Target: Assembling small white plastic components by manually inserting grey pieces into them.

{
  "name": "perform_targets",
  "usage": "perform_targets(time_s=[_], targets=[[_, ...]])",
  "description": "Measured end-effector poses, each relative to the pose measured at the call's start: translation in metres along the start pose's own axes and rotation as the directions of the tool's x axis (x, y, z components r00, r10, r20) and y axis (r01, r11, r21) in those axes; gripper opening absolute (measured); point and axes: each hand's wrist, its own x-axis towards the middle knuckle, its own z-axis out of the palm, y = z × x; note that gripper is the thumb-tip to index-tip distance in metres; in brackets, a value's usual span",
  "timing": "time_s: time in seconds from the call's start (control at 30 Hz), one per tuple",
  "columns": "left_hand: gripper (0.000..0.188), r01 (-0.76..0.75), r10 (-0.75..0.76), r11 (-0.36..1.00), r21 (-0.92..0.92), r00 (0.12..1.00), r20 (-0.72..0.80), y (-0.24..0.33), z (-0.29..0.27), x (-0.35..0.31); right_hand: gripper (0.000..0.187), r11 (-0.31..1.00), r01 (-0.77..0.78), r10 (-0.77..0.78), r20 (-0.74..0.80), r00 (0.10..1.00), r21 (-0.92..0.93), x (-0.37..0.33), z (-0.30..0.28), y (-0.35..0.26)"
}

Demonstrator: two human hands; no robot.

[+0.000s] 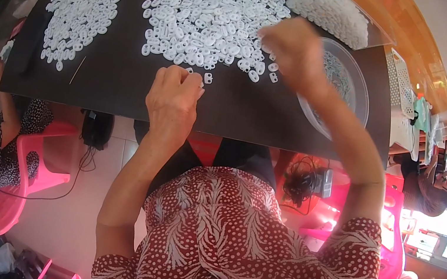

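At twelve o'clock, white pieces (202, 25) are heaped; fingers are bunched on the left hand (173, 95), blurred on the right hand (295, 50), holds untellable; by hasty reaching, pieces could be knocked into the two-o'clock bowl (362, 99).

Left of the left hand (174, 95) there are one small white pile (82, 7) and one stick (76, 72); beside the right hand (296, 51), one tub (364, 116); beyond both, two boxes (329, 13) and one big white pile (207, 26).

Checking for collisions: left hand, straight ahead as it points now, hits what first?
Probably the near edge of the middle pile of small white pieces, just beyond the knuckles of the left hand. Hand height above the table is unclear, so it might pass over them.
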Motion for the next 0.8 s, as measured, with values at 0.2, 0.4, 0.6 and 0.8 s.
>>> perform_targets(time_s=[0.2, 0.4, 0.6, 0.8], targets=[[0.020, -0.018, 0.015, 0.996, -0.086, 0.999, -0.043, -0.001, 0.000, -0.002, 0.012, 0.984, -0.174, 0.168, 0.142, 0.975, 0.030, -0.024, 0.035, -0.045], [0.019, 0.084, -0.105, 0.960, -0.268, 0.992, -0.066, 0.003, -0.009, -0.009, 0.013, 0.993, -0.105, 0.113, 0.166, 0.980, -0.057, -0.021, 0.045, -0.046], [0.015, 0.255, -0.300, 0.860, -0.441, 0.953, -0.034, 0.004, -0.024, -0.020, 0.012, 0.993, -0.114, 0.114, 0.190, 0.975, -0.009, -0.017, 0.044, -0.052], [0.011, 0.262, -0.313, 0.826, -0.499, 0.950, -0.018, 0.007, -0.026, -0.021, 0.008, 0.984, -0.175, 0.175, 0.214, 0.961, -0.015, -0.014, 0.052, -0.050]])
